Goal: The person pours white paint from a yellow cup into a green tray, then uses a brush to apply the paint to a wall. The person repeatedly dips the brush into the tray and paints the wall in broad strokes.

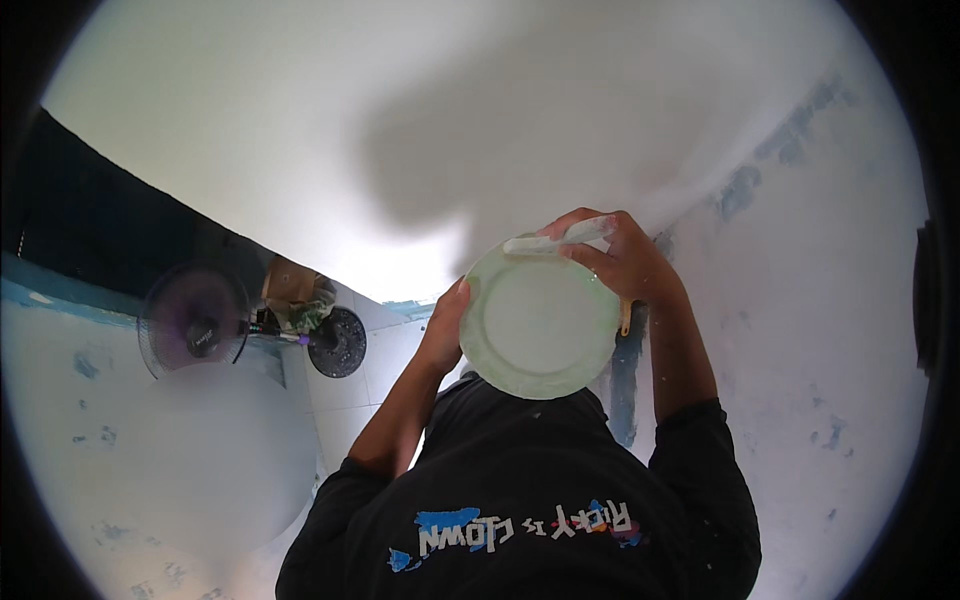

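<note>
Before my chest is a round, pale green plate (547, 322) with a raised rim, its inside turned up to the camera. My left hand (450, 322) grips the plate's left edge, thumb on the rim. In my right hand (615, 255) is a whitish, flat-bladed tool (559, 238), smeared white, whose exact kind I cannot tell. Its blade lies over the upper rim of the plate, and fingers of the same hand are close to that rim. The plate holds what may be a thin whitish layer.
A white wall (300, 135) rises ahead. On the right, another wall (825, 337) has blue-grey patches. A standing fan (196, 322) with a round base (337, 342) is at left, beside a cardboard box (289, 283). A blurred pale shape covers the lower left.
</note>
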Demonstrator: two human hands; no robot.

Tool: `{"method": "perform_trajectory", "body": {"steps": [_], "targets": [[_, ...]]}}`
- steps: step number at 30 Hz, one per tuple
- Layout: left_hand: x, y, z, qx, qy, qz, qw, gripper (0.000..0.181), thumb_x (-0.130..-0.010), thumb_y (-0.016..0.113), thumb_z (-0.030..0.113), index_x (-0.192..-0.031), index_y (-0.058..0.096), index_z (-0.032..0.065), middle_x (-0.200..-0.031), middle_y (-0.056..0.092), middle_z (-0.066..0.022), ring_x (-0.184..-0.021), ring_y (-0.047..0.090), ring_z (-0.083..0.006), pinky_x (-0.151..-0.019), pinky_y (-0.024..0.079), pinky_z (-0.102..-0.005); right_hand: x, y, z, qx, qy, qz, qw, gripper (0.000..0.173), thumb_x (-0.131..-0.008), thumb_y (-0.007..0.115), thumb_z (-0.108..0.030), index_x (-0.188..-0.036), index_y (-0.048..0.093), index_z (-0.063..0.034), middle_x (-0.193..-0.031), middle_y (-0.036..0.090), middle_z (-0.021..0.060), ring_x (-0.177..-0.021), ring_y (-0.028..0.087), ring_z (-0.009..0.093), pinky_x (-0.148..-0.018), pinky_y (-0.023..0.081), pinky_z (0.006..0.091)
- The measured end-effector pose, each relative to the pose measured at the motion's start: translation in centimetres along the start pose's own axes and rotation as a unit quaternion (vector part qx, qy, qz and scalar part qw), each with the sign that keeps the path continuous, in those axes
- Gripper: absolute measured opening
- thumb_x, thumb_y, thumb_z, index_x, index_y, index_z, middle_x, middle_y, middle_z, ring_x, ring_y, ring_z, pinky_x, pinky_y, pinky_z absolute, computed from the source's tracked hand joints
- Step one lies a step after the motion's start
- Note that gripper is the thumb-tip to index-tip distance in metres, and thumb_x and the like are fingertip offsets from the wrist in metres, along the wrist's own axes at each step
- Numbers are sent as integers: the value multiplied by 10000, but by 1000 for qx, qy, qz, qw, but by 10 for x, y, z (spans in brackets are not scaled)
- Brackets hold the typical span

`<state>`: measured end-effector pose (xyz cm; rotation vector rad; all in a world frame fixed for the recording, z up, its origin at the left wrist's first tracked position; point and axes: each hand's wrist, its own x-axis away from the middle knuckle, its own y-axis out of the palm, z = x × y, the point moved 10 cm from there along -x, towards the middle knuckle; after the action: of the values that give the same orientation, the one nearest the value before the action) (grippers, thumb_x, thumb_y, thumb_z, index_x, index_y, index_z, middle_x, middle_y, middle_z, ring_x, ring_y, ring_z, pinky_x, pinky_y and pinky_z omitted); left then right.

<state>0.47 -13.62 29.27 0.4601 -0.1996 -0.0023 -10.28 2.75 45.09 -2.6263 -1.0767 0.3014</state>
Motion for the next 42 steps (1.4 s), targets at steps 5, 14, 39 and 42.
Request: {"method": "perform_trajectory", "body": {"steps": [5, 14, 39, 42], "targets": [[16, -39, 12, 23, 8, -14, 1000, 682, -1097, 355, 510, -1518, 385, -26, -1433, 551, -161, -1303, 554, -250, -1098, 444, -384, -17, 44, -12, 71, -27, 17, 997, 179, -932, 672, -48, -1107, 712, -61, -1072, 752, 74, -969, 686, 208, -893, 532, 353], [33, -98, 26, 24, -2, -13, 1000, 657, -1102, 311, 505, -1551, 323, 25, -1496, 474, -161, -1377, 485, -273, -1146, 406, -427, -20, 84, -27, 31, -56, 96, 993, 190, -907, 705, 3, -1093, 673, -17, -1148, 737, 101, -1012, 707, 199, -915, 560, 353], [55, -107, 32, 25, 118, -32, 992, 762, -1050, 172, 625, -1636, -116, 231, -1683, 143, -138, -1533, 255, -309, -1241, 264, -466, -46, 201, -26, -74, -6, 231, 970, 227, -892, 748, -70, -1064, 625, 12, -894, 725, 123, -773, 729, 146, -663, 596, 297], [59, -109, 41, 17, 136, -10, 991, 813, -1057, 170, 623, -1634, -106, 120, -1665, 198, -159, -1520, 271, -289, -1233, 267, -420, -48, 205, -18, -124, -1, 235, 964, 232, -896, 748, -58, -1078, 627, 17, -898, 724, 134, -776, 731, 148, -668, 600, 286]]}}
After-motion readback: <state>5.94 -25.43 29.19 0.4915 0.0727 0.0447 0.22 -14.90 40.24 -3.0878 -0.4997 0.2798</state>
